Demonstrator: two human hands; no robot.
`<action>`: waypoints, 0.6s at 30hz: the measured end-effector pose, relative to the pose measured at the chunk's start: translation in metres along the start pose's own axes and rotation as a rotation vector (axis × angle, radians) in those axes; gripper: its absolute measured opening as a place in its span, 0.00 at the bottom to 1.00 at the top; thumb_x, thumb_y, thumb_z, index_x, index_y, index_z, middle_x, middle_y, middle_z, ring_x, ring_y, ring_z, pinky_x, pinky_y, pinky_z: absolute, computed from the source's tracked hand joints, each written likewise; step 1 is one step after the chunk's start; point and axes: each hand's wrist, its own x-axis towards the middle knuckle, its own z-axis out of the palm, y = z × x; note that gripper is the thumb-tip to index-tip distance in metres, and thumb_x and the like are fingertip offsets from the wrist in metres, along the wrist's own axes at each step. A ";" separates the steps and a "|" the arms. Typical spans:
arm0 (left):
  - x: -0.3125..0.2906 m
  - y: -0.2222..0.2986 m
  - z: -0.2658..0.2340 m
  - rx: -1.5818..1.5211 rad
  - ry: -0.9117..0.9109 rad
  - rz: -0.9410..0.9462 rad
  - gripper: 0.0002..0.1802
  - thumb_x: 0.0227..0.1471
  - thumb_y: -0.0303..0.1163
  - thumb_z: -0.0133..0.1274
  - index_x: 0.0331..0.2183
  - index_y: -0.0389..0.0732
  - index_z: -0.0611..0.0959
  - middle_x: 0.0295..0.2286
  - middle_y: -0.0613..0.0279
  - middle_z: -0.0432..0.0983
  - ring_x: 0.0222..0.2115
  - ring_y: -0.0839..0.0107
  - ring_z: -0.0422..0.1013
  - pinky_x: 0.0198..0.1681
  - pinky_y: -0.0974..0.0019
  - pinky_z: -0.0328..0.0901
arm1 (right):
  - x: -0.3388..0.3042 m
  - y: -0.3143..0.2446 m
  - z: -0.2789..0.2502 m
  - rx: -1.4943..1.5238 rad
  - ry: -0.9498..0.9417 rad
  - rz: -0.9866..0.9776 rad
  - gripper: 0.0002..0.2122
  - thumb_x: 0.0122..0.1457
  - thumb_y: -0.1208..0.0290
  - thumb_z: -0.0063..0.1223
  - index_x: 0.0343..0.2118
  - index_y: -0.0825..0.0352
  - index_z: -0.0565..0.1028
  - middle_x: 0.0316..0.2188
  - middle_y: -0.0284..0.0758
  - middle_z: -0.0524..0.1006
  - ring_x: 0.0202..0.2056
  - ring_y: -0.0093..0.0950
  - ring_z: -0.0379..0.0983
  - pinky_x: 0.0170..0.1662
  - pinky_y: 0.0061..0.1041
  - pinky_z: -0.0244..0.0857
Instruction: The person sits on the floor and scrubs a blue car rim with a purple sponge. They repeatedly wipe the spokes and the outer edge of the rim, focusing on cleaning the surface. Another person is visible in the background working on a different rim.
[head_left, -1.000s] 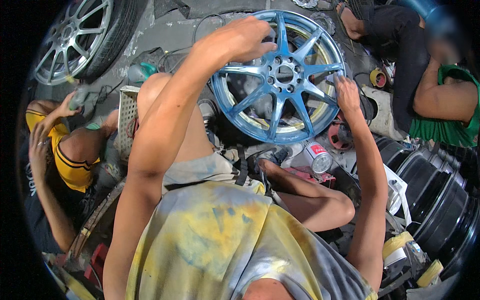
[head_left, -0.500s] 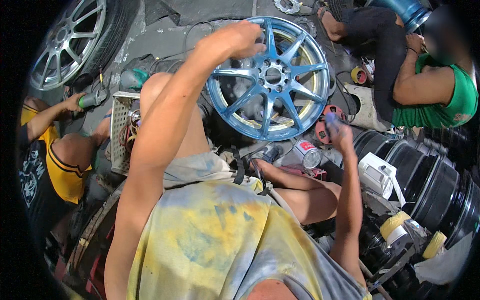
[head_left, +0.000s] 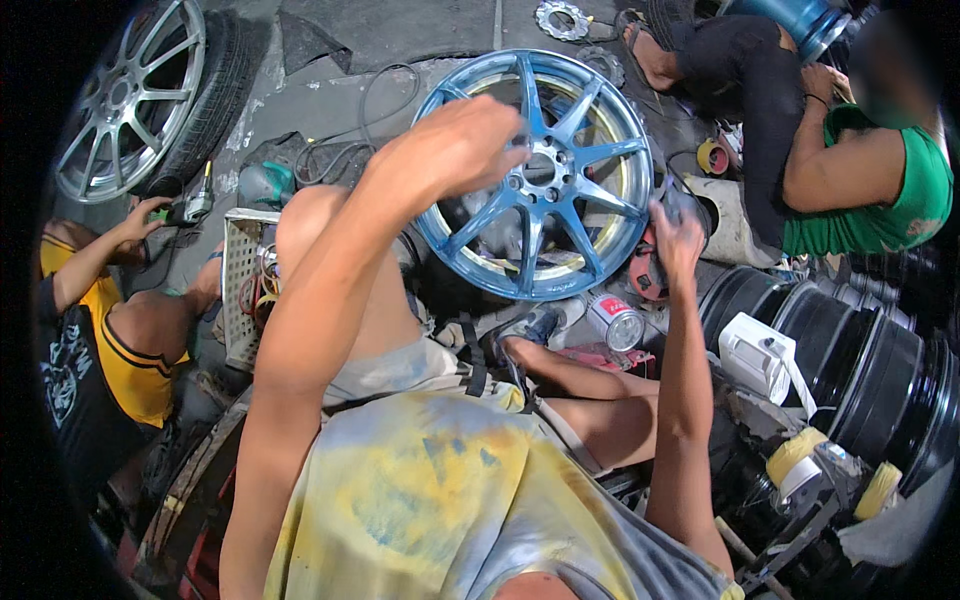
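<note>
In front of me a blue multi-spoke wheel rim [head_left: 530, 262] faces up, tilted slightly. My left hand [head_left: 462, 148] is above its upper left spokes, near the hub, with the fingers curled together. Whatever they may pinch is hidden behind the knuckles. My right hand [head_left: 679, 238] is beside the rim's right edge, closed around a small bluish-grey thing that motion blurs. Whether that hand touches the rim, I cannot tell. Under the rim's right side lies a red round object [head_left: 646, 268], partly covered.
Below the rim stands a metal can [head_left: 615, 322]. Black wheel rims [head_left: 810, 340] and a white box [head_left: 757, 357] are at right. At left are a white basket [head_left: 241, 290] and a person with a power tool [head_left: 197, 203]. Another person in green [head_left: 870, 180] sits at upper right.
My left hand has come down from the rim's top edge toward the hub. My right hand has moved slightly up against the right edge. The rim appears a little lower in view.
</note>
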 end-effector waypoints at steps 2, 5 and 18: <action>-0.014 -0.004 -0.003 -0.067 -0.027 0.042 0.16 0.57 0.37 0.57 0.41 0.33 0.84 0.34 0.39 0.79 0.38 0.40 0.74 0.42 0.47 0.69 | 0.062 0.008 0.023 0.054 0.065 -0.193 0.30 0.54 0.51 0.67 0.57 0.61 0.76 0.43 0.51 0.80 0.45 0.46 0.78 0.49 0.40 0.70; -0.026 -0.018 -0.007 0.036 -0.074 -0.066 0.15 0.57 0.36 0.56 0.39 0.32 0.83 0.34 0.40 0.79 0.38 0.40 0.74 0.42 0.47 0.68 | 0.131 -0.004 0.052 -0.145 -0.013 -0.217 0.43 0.45 0.40 0.69 0.58 0.69 0.72 0.54 0.51 0.74 0.54 0.50 0.72 0.56 0.43 0.67; -0.010 -0.034 -0.015 -0.042 0.052 -0.064 0.17 0.58 0.37 0.56 0.43 0.34 0.83 0.39 0.45 0.80 0.42 0.44 0.74 0.48 0.51 0.68 | 0.253 -0.040 0.107 -0.362 -0.202 -0.507 0.53 0.36 0.31 0.69 0.64 0.60 0.68 0.61 0.45 0.70 0.60 0.44 0.68 0.61 0.42 0.65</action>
